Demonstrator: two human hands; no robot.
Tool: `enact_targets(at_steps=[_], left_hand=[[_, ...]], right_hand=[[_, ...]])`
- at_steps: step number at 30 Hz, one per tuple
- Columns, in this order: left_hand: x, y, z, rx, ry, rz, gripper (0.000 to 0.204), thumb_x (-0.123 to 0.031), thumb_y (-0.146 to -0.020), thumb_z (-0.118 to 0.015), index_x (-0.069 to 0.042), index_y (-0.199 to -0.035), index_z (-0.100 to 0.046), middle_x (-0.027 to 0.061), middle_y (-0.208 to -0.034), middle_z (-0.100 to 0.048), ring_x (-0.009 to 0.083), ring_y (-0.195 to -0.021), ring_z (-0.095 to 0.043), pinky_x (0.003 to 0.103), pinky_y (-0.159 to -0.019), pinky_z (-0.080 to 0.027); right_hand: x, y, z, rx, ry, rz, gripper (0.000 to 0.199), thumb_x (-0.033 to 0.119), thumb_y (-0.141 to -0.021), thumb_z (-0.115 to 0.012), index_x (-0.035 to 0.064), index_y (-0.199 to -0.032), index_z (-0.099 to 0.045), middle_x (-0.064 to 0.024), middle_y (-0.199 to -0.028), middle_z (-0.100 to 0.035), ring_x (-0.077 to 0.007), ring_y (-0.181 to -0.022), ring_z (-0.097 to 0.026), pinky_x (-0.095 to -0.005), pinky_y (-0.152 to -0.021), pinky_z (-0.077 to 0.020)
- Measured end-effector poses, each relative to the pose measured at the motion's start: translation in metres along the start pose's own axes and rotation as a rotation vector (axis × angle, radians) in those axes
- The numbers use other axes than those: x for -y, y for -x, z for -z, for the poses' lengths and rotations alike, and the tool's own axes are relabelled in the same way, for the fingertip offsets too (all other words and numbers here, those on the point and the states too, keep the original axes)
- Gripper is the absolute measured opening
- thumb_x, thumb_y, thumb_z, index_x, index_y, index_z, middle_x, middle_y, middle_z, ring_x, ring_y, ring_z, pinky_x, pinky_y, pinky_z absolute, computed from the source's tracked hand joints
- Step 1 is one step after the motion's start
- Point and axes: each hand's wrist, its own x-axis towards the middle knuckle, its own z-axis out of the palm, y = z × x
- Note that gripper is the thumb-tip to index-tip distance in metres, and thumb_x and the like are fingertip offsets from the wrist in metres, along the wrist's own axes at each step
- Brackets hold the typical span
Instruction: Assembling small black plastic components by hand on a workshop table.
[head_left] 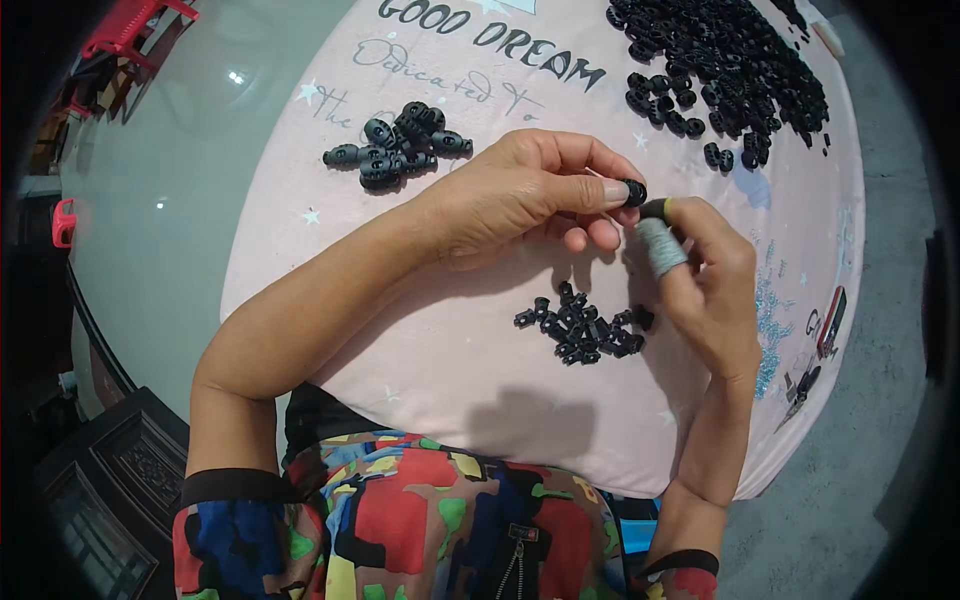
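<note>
My left hand (510, 190) pinches a black rounded cord lock piece (634, 193) between thumb and forefinger, above the middle of the table. Close by on its right is my right hand (715, 290), with grey wrap on the thumb and a dark cover on the forefinger. Those two fingertips are drawn together at the piece; anything between them is too small to make out. Below the hands lies a pile of small black plunger-like parts (585, 328). Several longer black cord locks (400, 150) form a cluster beyond my left forearm.
A big heap of black rounded pieces (720, 60) covers the far right of the pink tablecloth (450, 380). Along the right edge lie a red-and-dark tool (832, 320) and what looks like small snips (800, 385). A red plastic stool (125, 30) stands on the floor at far left.
</note>
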Motion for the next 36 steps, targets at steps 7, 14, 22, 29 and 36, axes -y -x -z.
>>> enact_targets(at_steps=[7, 14, 22, 29, 36], left_hand=[[0.003, 0.0, -0.002, -0.005, 0.007, -0.01, 0.022, -0.009, -0.101, -0.067, 0.002, -0.12, -0.066, 0.0102, -0.101, -0.073, 0.0075, -0.075, -0.07, 0.015, -0.059, -0.054], [0.004, 0.001, -0.005, -0.012, 0.014, 0.009, 0.022, -0.008, -0.1, -0.067, 0.002, -0.12, -0.065, 0.0111, -0.1, -0.073, 0.0076, -0.075, -0.069, 0.015, -0.06, -0.054], [0.009, 0.002, -0.006, -0.014, 0.052, 0.007, 0.022, -0.006, -0.1, -0.067, 0.004, -0.119, -0.065, 0.0114, -0.1, -0.072, 0.0083, -0.074, -0.068, 0.016, -0.061, -0.054], [0.01, 0.003, -0.007, -0.017, 0.055, 0.001, 0.02, -0.007, -0.1, -0.067, 0.003, -0.118, -0.065, 0.0112, -0.1, -0.072, 0.0081, -0.074, -0.068, 0.016, -0.061, -0.054], [0.008, 0.004, -0.009, -0.017, 0.043, 0.005, 0.02, -0.007, -0.099, -0.068, 0.002, -0.117, -0.066, 0.0094, -0.099, -0.072, 0.0069, -0.073, -0.068, 0.015, -0.06, -0.053]], right_hand=[[-0.003, -0.001, 0.002, -0.04, -0.459, -0.175, 0.016, 0.0, -0.098, -0.062, -0.003, -0.112, -0.07, -0.0038, -0.095, -0.072, -0.0062, -0.085, -0.063, -0.0213, -0.074, -0.0508], [-0.004, 0.0, 0.006, -0.075, -0.59, -0.206, 0.02, -0.003, -0.095, -0.069, -0.004, -0.115, -0.073, -0.0057, -0.102, -0.075, -0.0092, -0.093, -0.068, -0.0229, -0.083, -0.0546], [0.002, 0.001, 0.003, -0.127, -0.651, -0.174, 0.024, -0.005, -0.091, -0.073, -0.0035, -0.115, -0.074, -0.0071, -0.103, -0.076, -0.0115, -0.095, -0.071, -0.0245, -0.087, -0.057], [0.005, 0.002, -0.003, -0.167, -0.507, -0.143, 0.022, -0.006, -0.089, -0.073, -0.0026, -0.111, -0.076, -0.0069, -0.1, -0.076, -0.0107, -0.09, -0.071, -0.0243, -0.082, -0.0576], [0.001, 0.001, -0.002, -0.186, -0.452, -0.06, 0.022, -0.007, -0.089, -0.072, -0.0012, -0.11, -0.077, -0.0046, -0.097, -0.076, -0.0093, -0.086, -0.07, -0.0231, -0.078, -0.0569]])
